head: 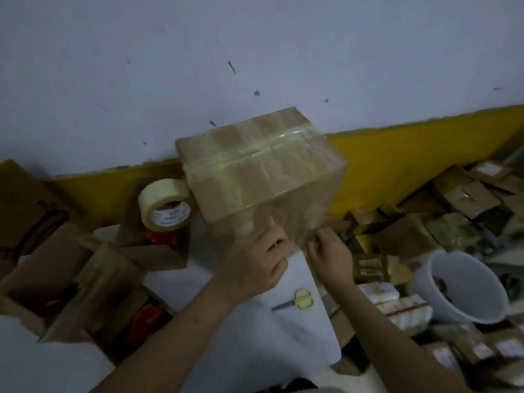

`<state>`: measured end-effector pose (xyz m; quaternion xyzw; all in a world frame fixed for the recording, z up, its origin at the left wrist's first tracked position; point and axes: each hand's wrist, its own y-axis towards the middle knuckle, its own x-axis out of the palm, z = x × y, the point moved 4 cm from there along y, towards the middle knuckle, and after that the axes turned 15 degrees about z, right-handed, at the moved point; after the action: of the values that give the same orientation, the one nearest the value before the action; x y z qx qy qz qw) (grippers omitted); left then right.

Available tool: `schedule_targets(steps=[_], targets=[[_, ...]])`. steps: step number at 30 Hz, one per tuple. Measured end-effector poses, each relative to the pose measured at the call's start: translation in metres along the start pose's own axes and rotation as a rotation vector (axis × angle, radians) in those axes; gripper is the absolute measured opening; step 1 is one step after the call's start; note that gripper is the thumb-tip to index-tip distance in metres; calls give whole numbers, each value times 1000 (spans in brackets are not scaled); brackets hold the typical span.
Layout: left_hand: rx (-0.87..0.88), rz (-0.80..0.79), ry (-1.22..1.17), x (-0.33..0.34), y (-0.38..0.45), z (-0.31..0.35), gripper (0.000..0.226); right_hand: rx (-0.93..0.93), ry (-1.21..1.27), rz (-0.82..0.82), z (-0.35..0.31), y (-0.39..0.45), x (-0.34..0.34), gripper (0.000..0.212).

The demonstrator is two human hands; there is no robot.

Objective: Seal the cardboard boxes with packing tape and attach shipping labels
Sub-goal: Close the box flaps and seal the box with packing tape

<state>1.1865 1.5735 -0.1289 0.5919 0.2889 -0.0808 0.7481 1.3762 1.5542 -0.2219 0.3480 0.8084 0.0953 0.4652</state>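
Two forearms come up from the bottom edge toward the middle of the head view. Left hand (pixel 255 265) lies flat against the near face of the cardboard box (pixel 261 177), fingers straight and close together, pressing the glossy tape wrap; it seems to be steadying the box, which looks tilted up off the white sheet (pixel 283 330). Right hand (pixel 330 256) sits just beside it at about 3 o'clock, fingers curled at the box's lower right corner, apparently pinching a loose edge of clear tape, though blur keeps me from being sure what is between the fingertips.

From both hands the box lies at 12 o'clock, touching them, with many tape bands already crossing its top and sides. Its long axis appears to run from 10 o'clock to 4 o'clock. No shipping label shows on the visible faces.

Tape roll (pixel 166 205) stands at 9 o'clock from the box, touching or just beside its left edge, so the left hand is nearer to it. Yellow-handled scissors (pixel 297 300) lie at 6 o'clock from the right hand, near its wrist.

Sealing looks nearly finished; smoothing or trimming that corner is probably next.
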Motion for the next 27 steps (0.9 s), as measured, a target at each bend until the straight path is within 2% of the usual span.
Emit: schedule_targets(steps=[2, 4, 6, 8, 12, 13, 16, 21, 27], targets=[[-144, -208, -83, 38, -39, 1, 15, -28, -158, -351, 47, -40, 40, 21], [-297, -369, -76, 65, -78, -2, 15, -75, -306, -610, 84, -72, 71, 33], [-416, -457, -38, 79, -109, -5, 13, -93, -334, -722, 103, -94, 87, 42], [-482, -508, 19, 85, -131, -4, 13, -151, -351, -754, 113, -109, 98, 44], [-645, -574, 62, 83, -164, -2, 15, -226, -361, -844, 144, -136, 125, 28], [-685, -577, 71, 79, -171, -2, 16, -196, -346, -878, 151, -142, 130, 23], [-809, -539, 91, 56, -183, -7, 16, -176, -384, -913, 158, -156, 133, 17], [-931, -365, 188, 1, -179, -31, 16, -129, -392, -886, 129, -169, 118, 26], [-953, -32, 341, -78, -147, -87, 16, 80, 76, -689, 49, -165, 85, 7]])
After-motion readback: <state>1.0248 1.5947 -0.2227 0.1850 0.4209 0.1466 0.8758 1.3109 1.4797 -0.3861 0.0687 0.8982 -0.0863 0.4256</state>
